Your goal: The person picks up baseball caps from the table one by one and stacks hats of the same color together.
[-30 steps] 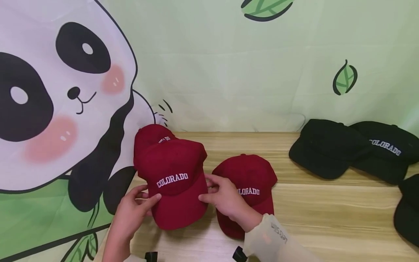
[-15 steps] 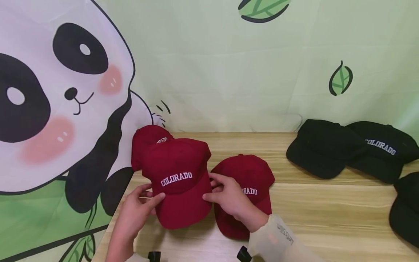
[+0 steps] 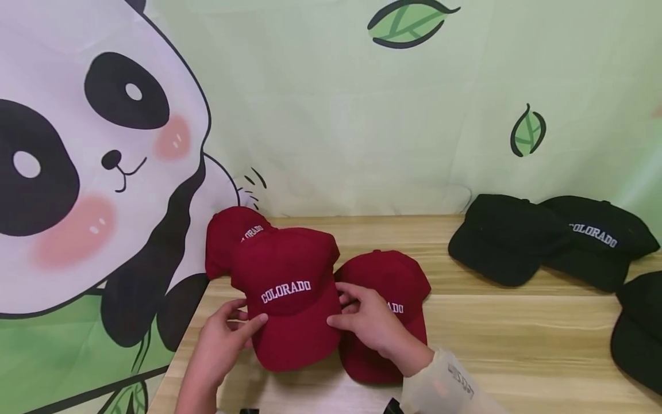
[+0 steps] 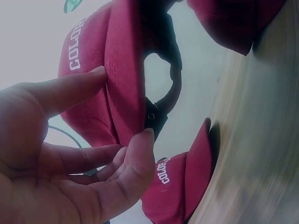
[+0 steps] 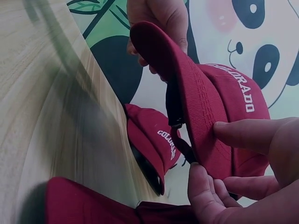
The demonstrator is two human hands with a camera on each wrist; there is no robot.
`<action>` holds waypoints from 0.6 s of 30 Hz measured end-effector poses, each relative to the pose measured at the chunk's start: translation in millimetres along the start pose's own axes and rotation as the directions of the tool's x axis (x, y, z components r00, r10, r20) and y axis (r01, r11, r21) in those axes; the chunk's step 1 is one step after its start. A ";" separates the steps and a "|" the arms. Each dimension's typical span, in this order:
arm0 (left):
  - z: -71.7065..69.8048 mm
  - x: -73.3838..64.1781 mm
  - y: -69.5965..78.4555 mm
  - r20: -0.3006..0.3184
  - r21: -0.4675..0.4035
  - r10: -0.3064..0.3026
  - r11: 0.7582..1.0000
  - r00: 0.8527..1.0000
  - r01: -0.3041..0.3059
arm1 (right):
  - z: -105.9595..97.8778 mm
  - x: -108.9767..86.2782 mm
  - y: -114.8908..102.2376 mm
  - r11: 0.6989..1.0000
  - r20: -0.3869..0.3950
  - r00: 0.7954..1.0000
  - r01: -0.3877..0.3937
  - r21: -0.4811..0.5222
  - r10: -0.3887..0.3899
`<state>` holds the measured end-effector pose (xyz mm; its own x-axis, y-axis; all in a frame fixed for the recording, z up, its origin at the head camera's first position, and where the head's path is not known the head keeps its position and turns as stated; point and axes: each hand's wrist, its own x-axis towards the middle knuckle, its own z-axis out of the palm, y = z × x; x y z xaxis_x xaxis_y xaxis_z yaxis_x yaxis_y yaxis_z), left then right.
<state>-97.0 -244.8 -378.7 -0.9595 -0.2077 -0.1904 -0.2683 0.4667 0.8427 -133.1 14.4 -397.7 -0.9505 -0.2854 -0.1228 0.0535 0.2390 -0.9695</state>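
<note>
Between both hands a dark red baseball cap (image 3: pixel 292 287) with white COLORADO lettering is held up off the table, its brim toward me. My left hand (image 3: pixel 227 339) pinches the brim's left side, thumb on top and fingers beneath. On the brim's right side my right hand (image 3: pixel 374 322) pinches in the same way. The wrist views show the cap's open underside and its back strap (image 5: pixel 180 142). Behind it at the left lies a second red cap (image 3: pixel 227 238), partly covered. A third red cap (image 3: pixel 390 276) lies to the right, partly hidden by my right hand.
Two overlapping black caps (image 3: pixel 507 238) lie at the back right of the wooden table (image 3: pixel 481 333). Another black cap (image 3: pixel 641 330) sits at the right edge of view. A green cloth backdrop (image 3: pixel 331 115) with a panda print stands behind the table.
Both hands have carried the held cap a little to the right, away from the red cap behind it. The head view has shifted slightly. Both grips look the same.
</note>
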 end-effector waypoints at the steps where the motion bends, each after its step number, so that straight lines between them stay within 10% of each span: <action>1: 0.3 -0.3 -0.3 0.001 0.000 -0.002 1.000 1.000 0.002 | -0.3 -0.8 0.1 1.000 0.003 1.000 0.002 0.001 -0.002; 18: 12.2 0.6 6.7 0.027 -0.021 0.029 0.999 0.999 -0.028 | -13.7 -13.0 -2.5 0.999 -0.070 0.997 0.027 -0.037 -0.030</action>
<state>-100.4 -231.3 -379.3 -0.9688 -0.1705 -0.1799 -0.2392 0.4538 0.8584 -125.1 30.2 -390.8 -0.9707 -0.2268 -0.0790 0.0164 0.2653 -0.9640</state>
